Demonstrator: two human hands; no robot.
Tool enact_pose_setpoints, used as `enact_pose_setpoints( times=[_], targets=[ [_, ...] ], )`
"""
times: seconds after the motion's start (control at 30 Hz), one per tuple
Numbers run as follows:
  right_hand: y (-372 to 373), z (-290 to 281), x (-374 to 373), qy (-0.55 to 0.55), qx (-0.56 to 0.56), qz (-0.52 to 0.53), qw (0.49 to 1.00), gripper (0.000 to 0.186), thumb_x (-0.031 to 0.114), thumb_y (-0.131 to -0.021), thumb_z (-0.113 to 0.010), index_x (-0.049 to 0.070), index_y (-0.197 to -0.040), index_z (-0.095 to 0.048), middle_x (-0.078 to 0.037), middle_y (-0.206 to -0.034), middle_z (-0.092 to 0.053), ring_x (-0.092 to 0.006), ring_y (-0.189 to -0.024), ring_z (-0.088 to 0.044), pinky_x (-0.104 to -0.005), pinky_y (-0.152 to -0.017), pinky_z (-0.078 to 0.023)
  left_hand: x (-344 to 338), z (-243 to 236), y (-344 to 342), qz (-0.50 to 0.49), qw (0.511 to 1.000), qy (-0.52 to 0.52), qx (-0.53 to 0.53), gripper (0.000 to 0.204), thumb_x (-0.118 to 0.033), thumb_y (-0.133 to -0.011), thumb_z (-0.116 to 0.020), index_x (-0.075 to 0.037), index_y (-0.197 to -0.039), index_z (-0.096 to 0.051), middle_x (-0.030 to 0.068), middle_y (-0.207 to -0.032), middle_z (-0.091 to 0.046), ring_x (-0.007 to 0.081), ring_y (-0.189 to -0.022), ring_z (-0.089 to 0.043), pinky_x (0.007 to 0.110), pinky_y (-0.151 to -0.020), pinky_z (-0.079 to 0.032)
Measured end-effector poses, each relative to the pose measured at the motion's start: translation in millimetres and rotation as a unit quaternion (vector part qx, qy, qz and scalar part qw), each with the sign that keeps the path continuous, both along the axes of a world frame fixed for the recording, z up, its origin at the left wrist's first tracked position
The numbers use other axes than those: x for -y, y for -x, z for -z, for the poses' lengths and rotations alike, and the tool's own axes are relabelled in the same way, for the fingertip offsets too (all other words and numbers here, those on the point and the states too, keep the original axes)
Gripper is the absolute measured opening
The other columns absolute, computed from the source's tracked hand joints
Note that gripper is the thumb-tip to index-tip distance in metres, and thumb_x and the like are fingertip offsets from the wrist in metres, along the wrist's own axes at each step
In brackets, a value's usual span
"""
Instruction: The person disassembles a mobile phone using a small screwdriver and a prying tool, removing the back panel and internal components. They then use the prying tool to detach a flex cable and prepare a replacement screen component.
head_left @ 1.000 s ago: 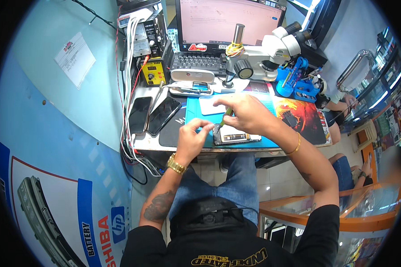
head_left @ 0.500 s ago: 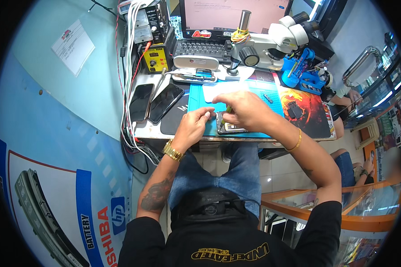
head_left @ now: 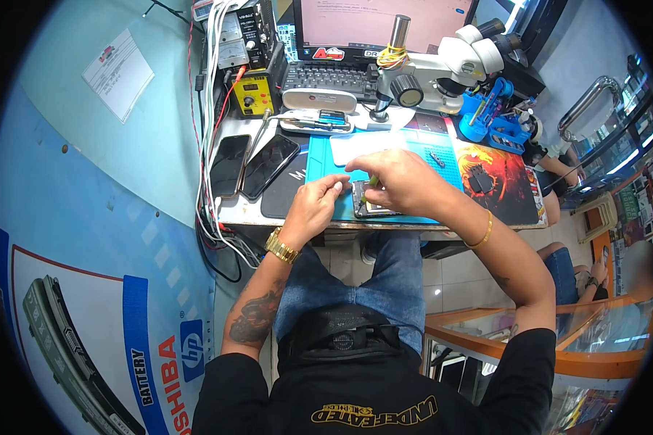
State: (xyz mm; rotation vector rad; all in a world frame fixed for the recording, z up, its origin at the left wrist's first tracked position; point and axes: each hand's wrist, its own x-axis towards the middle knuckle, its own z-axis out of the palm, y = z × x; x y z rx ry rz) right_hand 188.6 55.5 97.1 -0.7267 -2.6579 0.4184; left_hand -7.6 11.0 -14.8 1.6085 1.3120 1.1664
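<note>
Workbench [head_left: 268,214] clutter spreads beyond the fingertips: microscope [head_left: 442,65], keyboard [head_left: 326,76], two dark phones [head_left: 257,165] left of them. Opened phone [head_left: 374,203] lies on the blue mat [head_left: 326,163] under both hands, its insides exposed, so repair looks midway. Left hand [head_left: 315,206] presses flat, fingers loosely curled against the phone's edge. Right hand [head_left: 399,181] arches above, fingers pinching a small yellow-green tool [head_left: 374,180].
</note>
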Motion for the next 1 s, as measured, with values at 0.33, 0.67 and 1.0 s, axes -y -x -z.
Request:
enact_pose_setpoints(
  times=[0.33, 0.67, 1.0],
  targets=[
    [-4.0, -2.5, 13.9, -0.053, 0.035, -0.014, 0.998, 0.018, 0.009, -0.076, -0.073, 0.006, -0.092, -0.065, -0.012, -0.085, -0.07, -0.036, -0.081, -0.068, -0.0472, -0.071, -0.053, 14.9, -7.3, -0.3, 0.075, 0.995, -0.061, -0.029, 0.035, -0.019, -0.1, -0.055, 0.0, -0.129, -0.061, 0.0187, -0.127, -0.064, 0.0296, -0.112, -0.064, 0.037, -0.096, -0.049],
    [3.3, -5.8, 8.3, -0.083, 0.019, -0.09, 0.992, 0.046, 0.015, -0.084, -0.07, 0.017, -0.129, -0.062, -0.007, -0.084, -0.072, -0.0323, -0.086, -0.068, -0.0434, -0.07, -0.051, 10.2, -31.9, -9.2, 0.157, 0.987, -0.018, -0.04, 0.025, -0.014, -0.09, -0.067, 0.001, -0.11, -0.069, 0.0198, -0.111, -0.069, 0.0348, -0.108, -0.065, 0.041, -0.098, -0.048],
    [3.3, -0.9, -2.6, -0.076, 0.054, -0.07, 0.993, 0.057, 0.012, -0.081, -0.072, 0.012, -0.136, -0.056, -0.01, -0.084, -0.073, -0.0341, -0.08, -0.07, -0.0458, -0.068, -0.054, 18.8, -29.2, -25.8, 0.075, 0.994, -0.067, 0.05, 0.012, -0.007, -0.088, -0.071, 0.002, -0.096, -0.072, 0.0144, -0.087, -0.075, 0.022, -0.082, -0.072, 0.032, -0.076, -0.053]
  ],
)
